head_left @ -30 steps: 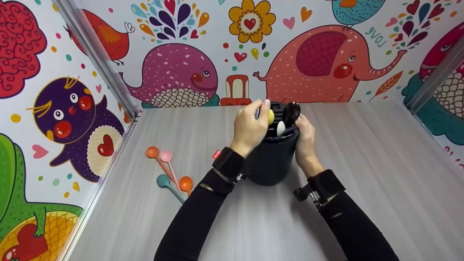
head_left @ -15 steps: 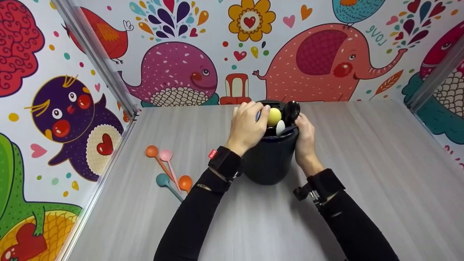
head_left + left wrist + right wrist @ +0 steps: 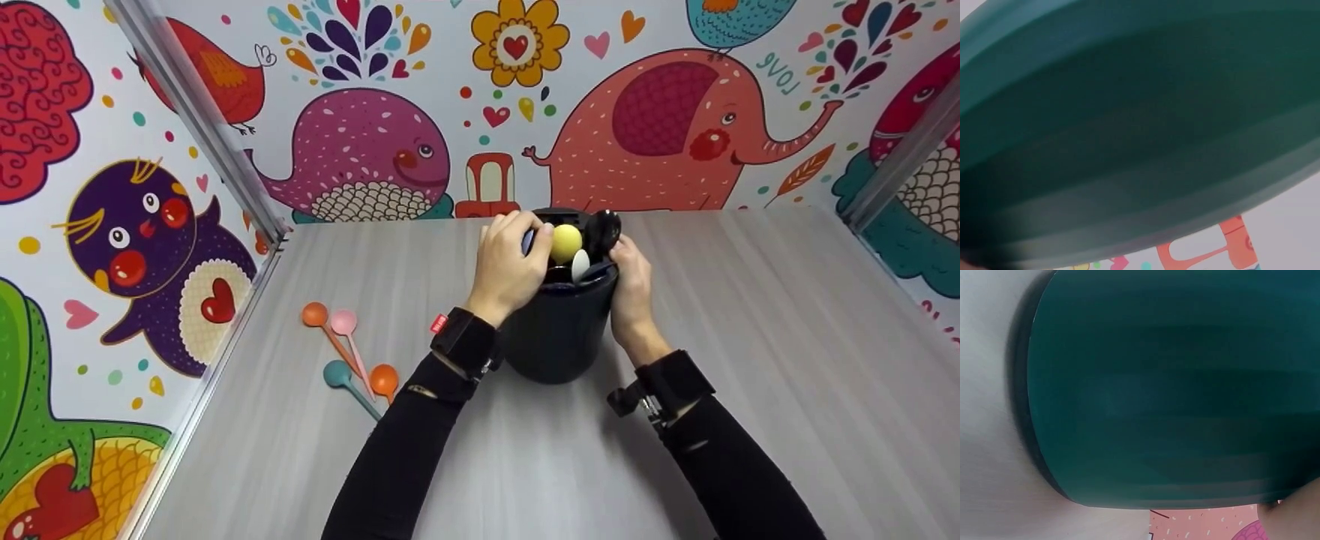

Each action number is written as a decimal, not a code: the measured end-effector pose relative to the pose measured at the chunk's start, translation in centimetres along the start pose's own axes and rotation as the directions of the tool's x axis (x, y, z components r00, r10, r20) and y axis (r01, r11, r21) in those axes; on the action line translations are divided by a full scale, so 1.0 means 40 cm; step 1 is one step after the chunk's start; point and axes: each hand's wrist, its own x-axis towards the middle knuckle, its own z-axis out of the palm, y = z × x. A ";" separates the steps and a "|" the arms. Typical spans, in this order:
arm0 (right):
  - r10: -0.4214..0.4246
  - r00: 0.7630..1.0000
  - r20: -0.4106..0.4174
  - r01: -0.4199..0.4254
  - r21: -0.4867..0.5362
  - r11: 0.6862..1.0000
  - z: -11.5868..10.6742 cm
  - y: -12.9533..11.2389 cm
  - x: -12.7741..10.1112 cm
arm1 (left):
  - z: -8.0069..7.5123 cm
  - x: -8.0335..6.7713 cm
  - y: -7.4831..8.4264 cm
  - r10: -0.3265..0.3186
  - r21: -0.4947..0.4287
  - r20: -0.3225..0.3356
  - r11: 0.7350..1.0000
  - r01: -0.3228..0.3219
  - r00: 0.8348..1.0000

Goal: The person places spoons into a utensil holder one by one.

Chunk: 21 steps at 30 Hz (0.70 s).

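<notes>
Head view shows my left hand [image 3: 511, 266] curled over the near-left rim of a dark pot [image 3: 559, 330] that stands upright on the grey table [image 3: 750, 360]. Its fingers are bent around something at the pot's mouth, right beside the yellow spoon [image 3: 566, 242], though I cannot tell exactly which handle they pinch. My right hand [image 3: 632, 289] wraps the pot's right side, fingers curled against the wall and thumb near the rim, holding it steady.

Sticking up out of the pot are the yellow spoon, a white spoon [image 3: 580, 265] just below it, and a black spoon [image 3: 604, 231] leaning toward the right edge, close to my right hand's fingertips.

Well off to the left on the table lie four more spoons in a loose bunch: an orange spoon [image 3: 316, 314], a pink spoon [image 3: 344, 322] touching alongside it, a teal spoon [image 3: 338, 373] nearer to me, and a second orange spoon [image 3: 384, 377] just beside the teal one.

Left wrist view is filled by the pot's dark teal wall [image 3: 1129, 140], blurred and very close. Right wrist view likewise shows the pot's side [image 3: 1162, 399] standing on the table, with neither hand's fingers clearly seen.
</notes>
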 end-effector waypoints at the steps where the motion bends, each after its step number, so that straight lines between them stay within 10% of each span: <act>1: 0.000 1.000 0.000 0.000 0.000 1.000 0.000 0.001 0.000 | 0.001 -0.001 -0.002 0.000 -0.015 -0.014 1.000 0.000 1.000; 21: 0.003 1.000 -0.009 -0.003 0.008 1.000 -0.001 0.003 0.002 | -0.007 -0.035 -0.044 0.106 -0.230 -0.192 0.962 -0.149 0.976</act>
